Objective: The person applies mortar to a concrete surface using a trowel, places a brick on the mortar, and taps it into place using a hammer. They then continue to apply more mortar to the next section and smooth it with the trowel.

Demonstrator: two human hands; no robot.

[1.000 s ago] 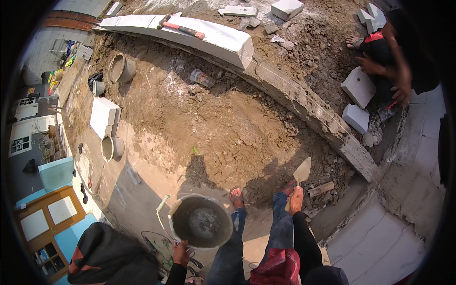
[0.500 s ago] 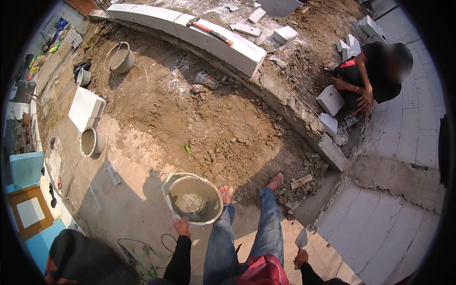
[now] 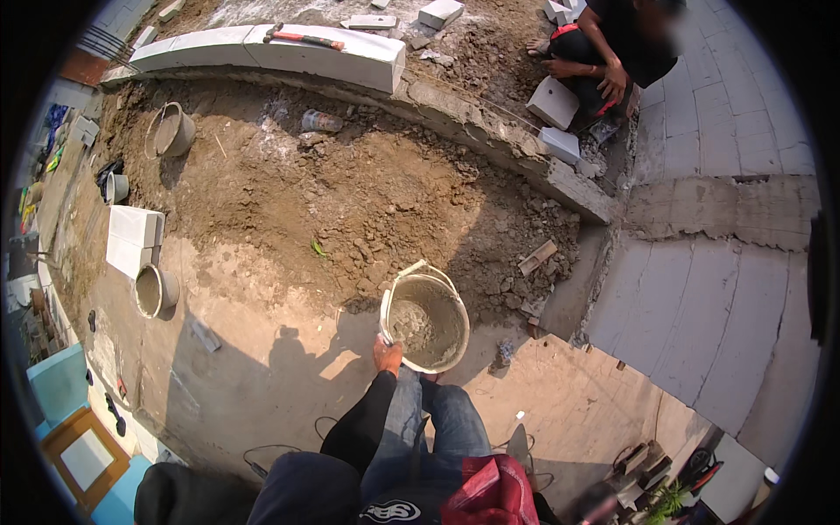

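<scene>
My left hand [image 3: 388,354] grips the rim of a pale bucket [image 3: 457,331] at its left side, where the handle joins. Wet grey mortar [image 3: 411,328] lies in the bottom of the bucket, which hangs in front of my legs, tilted so its inside shows. The bucket's handle [image 3: 424,269] stands up over the far rim. Beside the red cloth at my waist, a trowel's blade [image 3: 519,444] points up. My right hand, which carries the trowel, is almost wholly hidden behind the cloth.
A low concrete footing [image 3: 490,131] topped with white blocks [image 3: 332,61] crosses ahead; a hammer [image 3: 302,38] lies on it. More buckets [image 3: 157,291] and stacked blocks [image 3: 131,238] stand left. Another person [image 3: 604,66] crouches at the far right. Timber pieces [image 3: 643,464] lie lower right.
My left hand has lifted the bucket and carried it rightward, in front of my legs. My body has turned right and stepped back from the soil. The trowel has moved closer to my waist.
</scene>
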